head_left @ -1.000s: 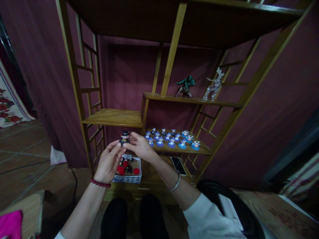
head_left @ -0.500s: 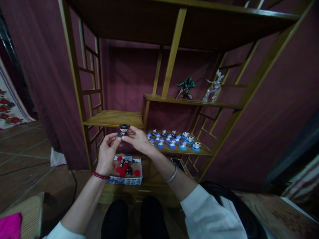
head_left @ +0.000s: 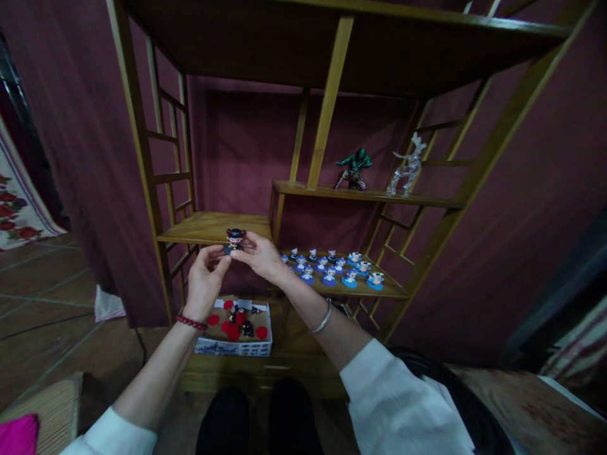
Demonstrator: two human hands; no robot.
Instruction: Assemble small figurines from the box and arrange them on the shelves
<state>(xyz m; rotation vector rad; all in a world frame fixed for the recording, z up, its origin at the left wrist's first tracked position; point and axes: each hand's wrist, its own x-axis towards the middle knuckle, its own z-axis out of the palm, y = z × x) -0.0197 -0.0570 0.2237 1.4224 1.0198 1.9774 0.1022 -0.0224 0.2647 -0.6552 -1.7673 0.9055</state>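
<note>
A small figurine (head_left: 235,237) with black hair in two buns stands upright on a dark base between my hands. My left hand (head_left: 207,278) pinches the base from the left side. From the right, my right hand (head_left: 258,258) grips the same base and touches the figurine's side. Both hands are in front of the edge of the left wooden shelf (head_left: 213,225). Below them sits an open cardboard box (head_left: 237,347) with red discs (head_left: 262,332) and several dark-haired figurines (head_left: 246,328) inside.
On the lower right shelf (head_left: 317,287) stand several blue, purple and dark-based figurines (head_left: 329,275). Above are a green crouching figure (head_left: 355,168) and a clear deer statue (head_left: 406,167). Wooden posts (head_left: 332,101) and lattice sides (head_left: 173,177) frame the shelves.
Both hands have lifted the figurine slightly, so its head now overlaps the left shelf's front edge. The grip looks the same. The view has shifted a little.
</note>
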